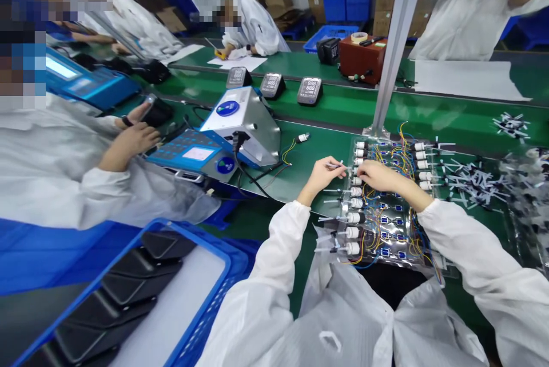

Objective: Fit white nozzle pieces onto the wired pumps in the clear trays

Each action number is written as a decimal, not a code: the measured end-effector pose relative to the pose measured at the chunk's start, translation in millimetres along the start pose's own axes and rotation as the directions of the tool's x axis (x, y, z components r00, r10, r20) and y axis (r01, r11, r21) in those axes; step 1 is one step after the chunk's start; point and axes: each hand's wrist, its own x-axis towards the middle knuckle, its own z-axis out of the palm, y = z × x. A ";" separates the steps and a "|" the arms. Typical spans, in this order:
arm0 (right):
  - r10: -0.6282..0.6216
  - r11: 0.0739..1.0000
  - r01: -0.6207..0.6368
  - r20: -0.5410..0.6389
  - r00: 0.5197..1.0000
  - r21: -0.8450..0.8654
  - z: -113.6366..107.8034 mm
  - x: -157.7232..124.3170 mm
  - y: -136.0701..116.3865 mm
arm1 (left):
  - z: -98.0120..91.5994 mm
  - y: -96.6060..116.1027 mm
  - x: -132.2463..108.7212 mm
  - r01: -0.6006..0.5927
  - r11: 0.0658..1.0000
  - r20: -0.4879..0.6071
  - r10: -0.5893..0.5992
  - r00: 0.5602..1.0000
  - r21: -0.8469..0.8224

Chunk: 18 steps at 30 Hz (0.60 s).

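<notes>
My left hand [322, 177] is closed in a pinch on a short thin white tube [334, 165], at the left edge of a clear plastic tray [392, 211]. Over the tray, my right hand [377, 175] has its fingers closed at a small white cylindrical pump [357, 180]; the fingertips partly hide what they grip. Rows of similar pumps with coloured wires and small blue circuit boards [401, 238] fill the tray. Several of the nearer left-hand pumps [352, 232] have white tubes sticking out to the left.
Right of the tray lies a pile of white tubes with black parts [476, 183]. A loose wired pump [303, 138] lies left of my hands, near a blue-and-silver tester [244, 127]. Monitors [309, 91] stand behind. A metal post [392, 47] rises beyond the tray. Co-workers sit left and opposite.
</notes>
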 end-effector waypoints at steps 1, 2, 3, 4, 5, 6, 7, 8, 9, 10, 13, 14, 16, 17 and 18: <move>-0.053 0.998 0.053 0.006 0.999 -0.046 11.9 -0.7 5.2 | -0.8 -10.1 5.3 0.030 0.998 -0.016 -0.030 0.999 -0.047; -0.095 0.992 0.094 0.003 0.996 -0.086 21.5 -2.1 8.8 | -0.9 -17.6 9.3 0.048 0.996 -0.024 -0.050 0.998 -0.081; -0.128 0.985 0.126 -0.011 0.992 -0.122 28.6 -3.8 11.1 | -0.6 -22.6 12.0 0.058 0.994 -0.025 -0.061 0.998 -0.094; -0.154 0.977 0.147 -0.031 0.988 -0.154 33.4 -5.7 12.6 | 0.2 -25.4 13.1 0.058 0.995 -0.017 -0.060 0.998 -0.084; -0.176 0.970 0.164 -0.051 0.983 -0.182 36.3 -7.6 13.4 | 1.4 -26.5 12.9 0.044 0.997 0.001 -0.044 0.999 -0.055; -0.197 0.963 0.179 -0.072 0.978 -0.202 37.9 -9.2 14.0 | 3.0 -26.4 11.7 0.019 1.000 0.024 -0.019 1.000 -0.017; -0.215 0.958 0.192 -0.092 0.972 -0.212 38.5 -10.8 14.5 | 4.7 -25.7 9.7 -0.011 1.000 0.048 0.010 0.999 0.023; -0.228 0.957 0.201 -0.113 0.967 -0.211 38.7 -12.3 14.9 | 6.7 -24.9 7.3 -0.039 0.998 0.067 0.035 0.997 0.057; -0.228 0.960 0.199 -0.140 0.963 -0.196 38.8 -13.8 15.3 | 8.8 -24.1 4.6 -0.059 0.995 0.070 0.054 0.996 0.077; -0.220 0.966 0.190 -0.173 0.960 -0.173 39.0 -15.3 15.6 | 11.1 -23.6 2.0 -0.069 0.994 0.055 0.065 0.996 0.083; -0.169 0.986 0.159 -0.294 0.941 -0.057 41.8 -18.4 15.3 | 18.5 -23.3 -5.3 -0.078 0.995 -0.047 0.081 0.996 0.065; -0.146 0.988 0.156 -0.332 0.932 0.004 43.5 -18.6 15.0 | 20.8 -23.5 -7.5 -0.079 0.996 -0.081 0.083 0.993 0.052; -0.075 0.972 0.156 -0.403 0.912 0.173 47.8 -17.2 14.5 | 24.7 -24.3 -11.3 -0.060 0.998 -0.122 0.061 0.991 0.018; -0.022 0.950 0.155 -0.437 0.899 0.270 50.2 -15.7 14.5 | 26.1 -25.2 -12.7 -0.041 0.999 -0.135 0.041 0.990 -0.002; 0.031 0.923 0.151 -0.459 0.888 0.354 52.5 -13.9 14.9 | 27.3 -26.5 -13.7 -0.022 0.999 -0.147 0.018 0.989 -0.025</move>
